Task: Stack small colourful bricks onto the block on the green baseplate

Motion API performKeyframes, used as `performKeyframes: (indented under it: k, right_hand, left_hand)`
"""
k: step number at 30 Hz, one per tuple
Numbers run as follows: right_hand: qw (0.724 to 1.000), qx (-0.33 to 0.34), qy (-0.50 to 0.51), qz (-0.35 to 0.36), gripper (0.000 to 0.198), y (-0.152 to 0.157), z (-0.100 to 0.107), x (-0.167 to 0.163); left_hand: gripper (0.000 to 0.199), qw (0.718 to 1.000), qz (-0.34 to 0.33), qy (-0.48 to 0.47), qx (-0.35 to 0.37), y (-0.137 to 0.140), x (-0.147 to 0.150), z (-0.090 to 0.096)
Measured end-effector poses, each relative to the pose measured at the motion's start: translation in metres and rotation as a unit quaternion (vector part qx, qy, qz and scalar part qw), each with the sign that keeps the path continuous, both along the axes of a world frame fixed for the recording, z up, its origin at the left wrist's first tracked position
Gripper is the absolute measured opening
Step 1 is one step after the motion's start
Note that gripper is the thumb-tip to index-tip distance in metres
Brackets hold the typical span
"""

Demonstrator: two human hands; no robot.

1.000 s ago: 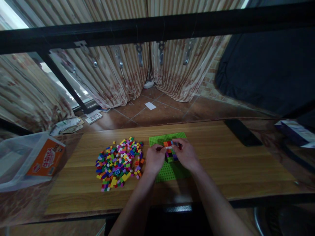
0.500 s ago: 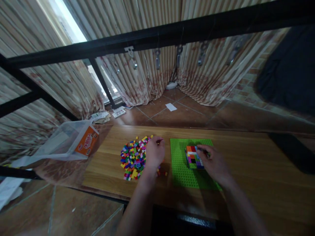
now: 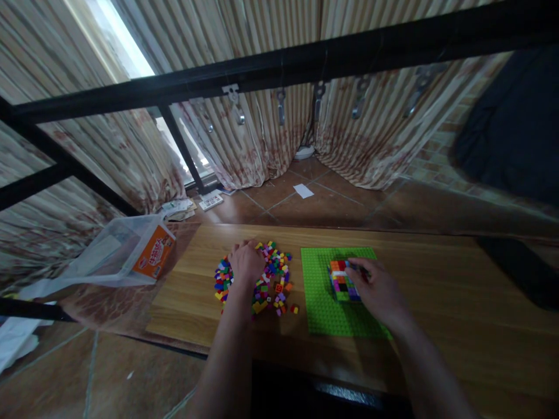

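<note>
My left hand (image 3: 247, 262) lies over a pile of small toy building bricks (image 3: 273, 265) in many colours. Its fingers are bent and a little apart, with the tips hidden among the bricks. On a green studded baseplate (image 3: 317, 297) stands a low block built of colourful bricks (image 3: 339, 276), with red, orange, white, black and purple on top. My right hand (image 3: 378, 288) is at the right side of this block, thumb and fingers pinched together close to its top. What sits between those fingertips is too dark and small to make out.
The bricks and baseplate rest on a wooden table (image 3: 183, 291). A clear plastic box (image 3: 117, 250) with an orange label lies at the left. A dark flat object (image 3: 519, 270) is at the right end. A black metal bar (image 3: 279, 67) with hooks crosses beyond the table.
My left hand has moved left from the pile's right side onto its middle, uncovering bricks at the right. My right hand stays at the built block, almost unmoved.
</note>
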State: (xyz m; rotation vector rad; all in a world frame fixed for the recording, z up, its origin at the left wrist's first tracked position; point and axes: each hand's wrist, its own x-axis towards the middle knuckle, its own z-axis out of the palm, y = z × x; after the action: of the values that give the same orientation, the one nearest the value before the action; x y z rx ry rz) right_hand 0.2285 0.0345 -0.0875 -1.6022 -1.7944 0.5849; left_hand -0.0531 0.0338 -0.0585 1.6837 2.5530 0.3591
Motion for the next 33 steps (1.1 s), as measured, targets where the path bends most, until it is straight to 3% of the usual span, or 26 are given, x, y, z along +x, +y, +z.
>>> performKeyframes:
  k: [19,24,28,33]
  right_hand:
    - [1.000,-0.005,0.000,0.002,0.039,-0.0003,0.0031,0.0000]
    - [1.000,-0.027,0.007,0.005,0.043,-0.0004,0.0051,-0.0005]
    - [1.000,-0.022,0.008,0.002,0.044,-0.0006,0.0044,-0.0007]
    - [0.999,-0.028,0.016,0.001,0.043,0.0002,0.0026,-0.0001]
  left_hand:
    - [0.025,0.999,0.029,-0.023,-0.029,-0.0014,-0.0043,0.0062]
    - [0.029,0.999,0.024,-0.021,-0.029,-0.0009,-0.0053,0.0086]
    - [0.044,0.999,-0.003,-0.032,-0.032,-0.0030,-0.0053,0.0089]
    - [0.045,0.998,-0.028,-0.033,-0.036,-0.0050,-0.0046,0.0082]
